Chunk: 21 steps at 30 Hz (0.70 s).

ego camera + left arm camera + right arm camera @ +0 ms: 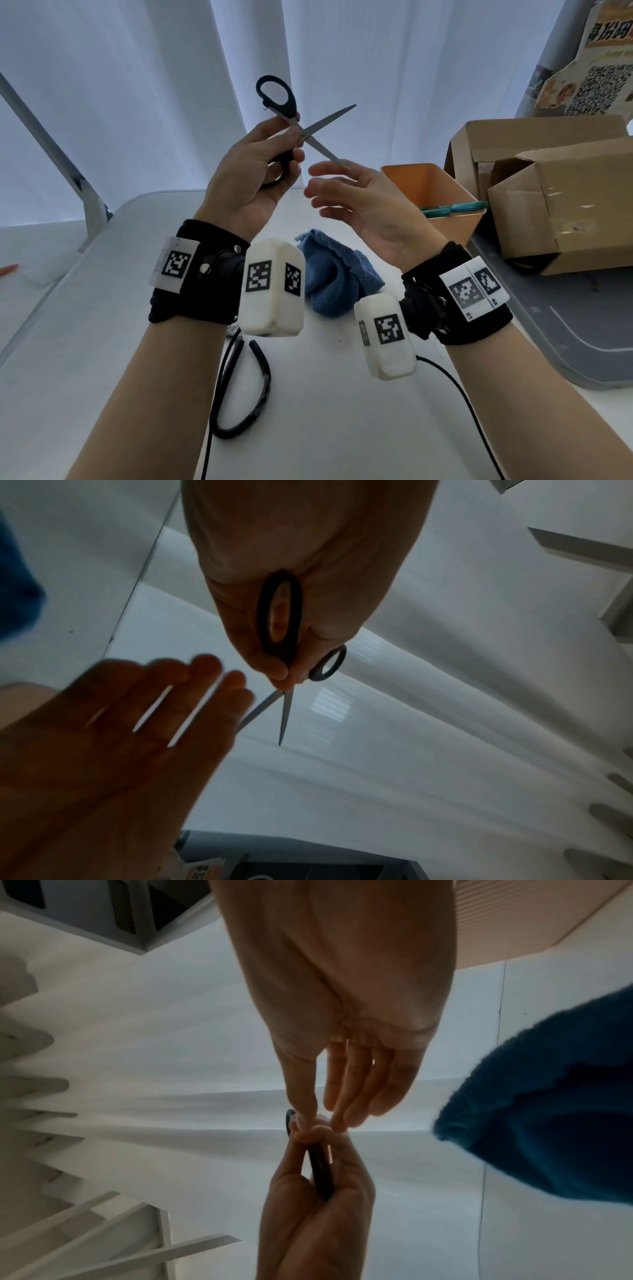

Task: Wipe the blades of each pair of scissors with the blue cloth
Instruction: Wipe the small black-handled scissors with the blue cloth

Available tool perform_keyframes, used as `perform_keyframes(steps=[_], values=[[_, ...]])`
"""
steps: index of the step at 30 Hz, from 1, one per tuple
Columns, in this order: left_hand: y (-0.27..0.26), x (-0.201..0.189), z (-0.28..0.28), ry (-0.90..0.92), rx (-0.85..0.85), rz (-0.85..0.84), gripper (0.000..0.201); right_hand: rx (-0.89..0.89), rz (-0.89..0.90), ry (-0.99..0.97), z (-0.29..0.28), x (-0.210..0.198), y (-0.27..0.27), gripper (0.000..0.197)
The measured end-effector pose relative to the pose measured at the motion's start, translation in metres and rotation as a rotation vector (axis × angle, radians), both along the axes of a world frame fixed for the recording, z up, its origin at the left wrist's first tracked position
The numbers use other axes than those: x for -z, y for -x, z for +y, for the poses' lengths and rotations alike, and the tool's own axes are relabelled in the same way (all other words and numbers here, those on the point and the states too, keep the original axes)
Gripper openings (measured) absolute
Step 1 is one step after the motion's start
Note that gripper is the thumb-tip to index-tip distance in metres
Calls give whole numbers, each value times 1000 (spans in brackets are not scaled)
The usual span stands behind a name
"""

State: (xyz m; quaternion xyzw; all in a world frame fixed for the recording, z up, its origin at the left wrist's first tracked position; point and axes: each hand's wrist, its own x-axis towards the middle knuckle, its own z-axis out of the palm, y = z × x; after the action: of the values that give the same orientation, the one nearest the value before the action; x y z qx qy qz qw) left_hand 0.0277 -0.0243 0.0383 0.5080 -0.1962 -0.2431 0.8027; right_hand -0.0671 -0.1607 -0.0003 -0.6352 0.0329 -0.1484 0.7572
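My left hand (pixel 260 171) is raised above the table and grips the lower loop of the black-handled scissors (pixel 310 132). Their blades are spread apart. In the left wrist view the same scissors (pixel 282 631) point away from the palm. My right hand (pixel 342 195) is open with straight fingers, just right of the left hand, and the lower blade's tip reaches its fingers. I cannot tell whether they touch. The blue cloth (pixel 339 277) lies crumpled on the white table (pixel 102 308) below both wrists; neither hand holds it. It also shows in the right wrist view as the blue cloth (pixel 548 1110).
An orange bin (pixel 428 188) stands at the right, with teal-handled scissors (pixel 455 208) across its rim. Cardboard boxes (pixel 561 205) sit behind it on a grey tray (pixel 565 346). A black cable loop (pixel 253 387) lies on the table near me. White curtains hang behind.
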Motion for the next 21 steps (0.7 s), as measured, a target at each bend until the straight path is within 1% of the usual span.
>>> perform_keyframes(steps=[5, 8, 11, 16, 19, 21], values=[[3, 5, -9, 5, 59, 51, 8, 66, -48, -179, 2, -6, 1, 7], [6, 9, -13, -29, 103, 37, 7, 104, -43, -259, 0, -5, 1, 2], [7, 12, -15, -75, 125, 4, 10, 141, -54, -305, -3, -5, 0, 2], [4, 12, -13, -111, 149, -52, 19, 212, -67, -346, -6, -5, 1, 3], [3, 9, -10, -168, 146, -83, 22, 247, -51, -301, -7, -6, 2, 6], [2, 9, -8, -189, 123, -87, 19, 266, -35, -263, -7, -7, 3, 6]])
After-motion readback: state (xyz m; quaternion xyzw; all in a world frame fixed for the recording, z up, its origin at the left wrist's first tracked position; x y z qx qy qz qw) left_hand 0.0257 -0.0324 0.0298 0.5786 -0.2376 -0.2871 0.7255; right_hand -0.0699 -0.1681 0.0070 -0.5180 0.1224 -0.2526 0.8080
